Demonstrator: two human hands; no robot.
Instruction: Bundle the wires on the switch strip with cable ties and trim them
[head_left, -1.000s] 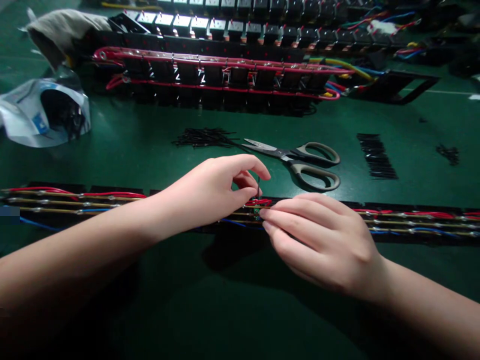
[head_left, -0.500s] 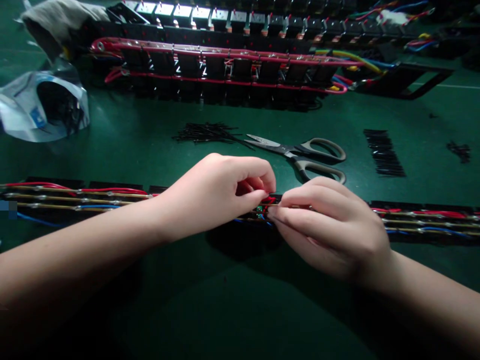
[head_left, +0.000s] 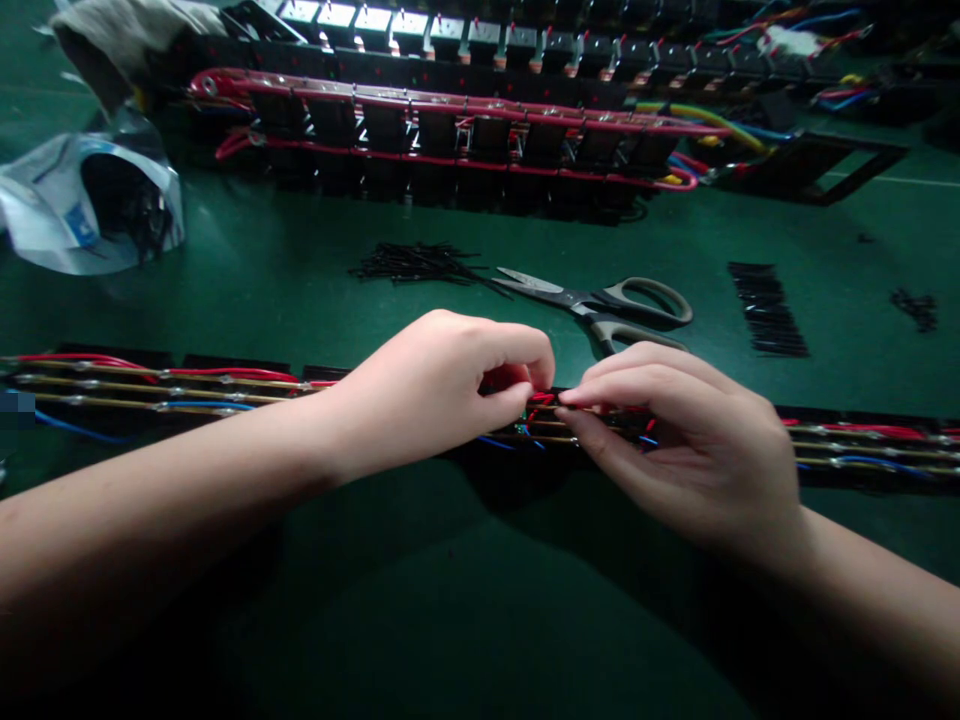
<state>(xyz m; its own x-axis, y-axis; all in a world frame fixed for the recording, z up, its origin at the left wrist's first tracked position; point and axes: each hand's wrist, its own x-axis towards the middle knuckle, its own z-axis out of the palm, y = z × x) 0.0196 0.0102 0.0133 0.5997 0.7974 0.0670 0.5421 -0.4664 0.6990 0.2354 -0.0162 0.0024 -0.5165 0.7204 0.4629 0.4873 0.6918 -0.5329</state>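
A long black strip with brass-coloured rods and red and blue wires runs across the table under both hands. Over its middle, my left hand is closed, with thumb and forefinger at a bunch of red wires; what lies in this grip is hidden. Just to the right, my right hand pinches with thumb and forefinger at the same wires, and the small item between them is too fine to make out. A bit of green circuit board shows between the hands.
Scissors lie behind my right hand, beside a loose pile of black cable ties. A row of cable ties and a small heap of black bits lie right. A plastic bag stands left; wired black assemblies fill the back.
My right hand has shifted slightly right and turned, its fingers now more spread behind the pinch. My left hand stays at the red wires. The view has shifted slightly.
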